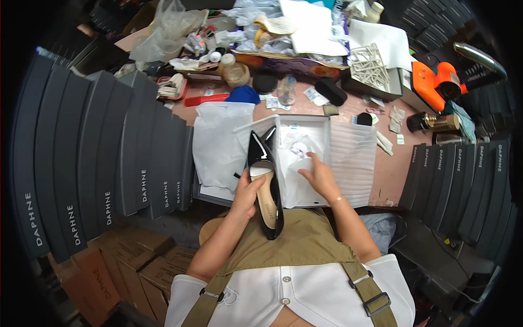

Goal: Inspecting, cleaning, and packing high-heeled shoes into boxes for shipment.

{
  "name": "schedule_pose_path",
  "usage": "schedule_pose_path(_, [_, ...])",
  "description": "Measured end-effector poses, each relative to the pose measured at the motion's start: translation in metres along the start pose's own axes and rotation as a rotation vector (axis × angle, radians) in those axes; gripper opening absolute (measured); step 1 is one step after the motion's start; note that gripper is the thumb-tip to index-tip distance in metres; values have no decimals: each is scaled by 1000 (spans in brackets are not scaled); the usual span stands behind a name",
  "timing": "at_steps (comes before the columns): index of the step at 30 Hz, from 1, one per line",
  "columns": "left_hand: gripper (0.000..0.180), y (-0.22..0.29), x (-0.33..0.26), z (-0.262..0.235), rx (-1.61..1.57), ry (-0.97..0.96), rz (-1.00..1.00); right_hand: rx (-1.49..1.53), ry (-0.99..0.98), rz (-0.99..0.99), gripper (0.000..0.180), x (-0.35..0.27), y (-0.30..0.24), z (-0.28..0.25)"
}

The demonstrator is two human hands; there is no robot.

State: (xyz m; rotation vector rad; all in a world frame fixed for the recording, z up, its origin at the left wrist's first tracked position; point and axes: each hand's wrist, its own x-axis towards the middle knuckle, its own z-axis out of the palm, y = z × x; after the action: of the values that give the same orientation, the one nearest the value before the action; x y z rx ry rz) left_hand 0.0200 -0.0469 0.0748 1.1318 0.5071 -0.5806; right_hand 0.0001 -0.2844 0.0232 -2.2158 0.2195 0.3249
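My left hand (pixel 247 195) is closed around a pair of black patent pointed-toe shoes (pixel 277 209), held together over my lap and the near edge of the box. The front shoe shows its beige insole, and something white sits inside its toe. My right hand (pixel 321 179) is open, thumb and index finger apart, over the right part of an opened grey shoebox (pixel 328 131). White tissue paper (pixel 291 182) lies inside that box beneath the hand. A small grey-and-white ring-like item (pixel 298 149), unclear in kind, rests on the paper near my fingertips.
Tall stacks of dark shoeboxes (pixel 122 141) rise on the left, with more boxes (pixel 455 185) at right. White paper (pixel 220 139) and a foam sheet (pixel 353 158) flank the opened box. Behind are a blue cloth (pixel 243 95), a black brush-like item (pixel 330 91) and an orange tool (pixel 436 84).
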Motion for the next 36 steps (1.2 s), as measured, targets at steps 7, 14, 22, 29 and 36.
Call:
schedule_pose_path(7, [54,8,-5,18,-267,-201,-109,94,4,-455,56,-19,-109,-25])
schedule_pose_path(14, [59,-8,-3,14,-81,-95,41,-304,2,-518,40,-37,-113,-32])
schedule_pose_path(22, [65,5,-14,27,-57,-157,115,-227,153,-517,21,-9,-124,-5])
schedule_pose_path(29, [59,-15,-15,33,-40,-113,186,-413,431,-485,67,35,-121,17])
schedule_pose_path(36, [44,-12,-9,14,-175,40,1,-94,-86,-318,62,45,-35,-25])
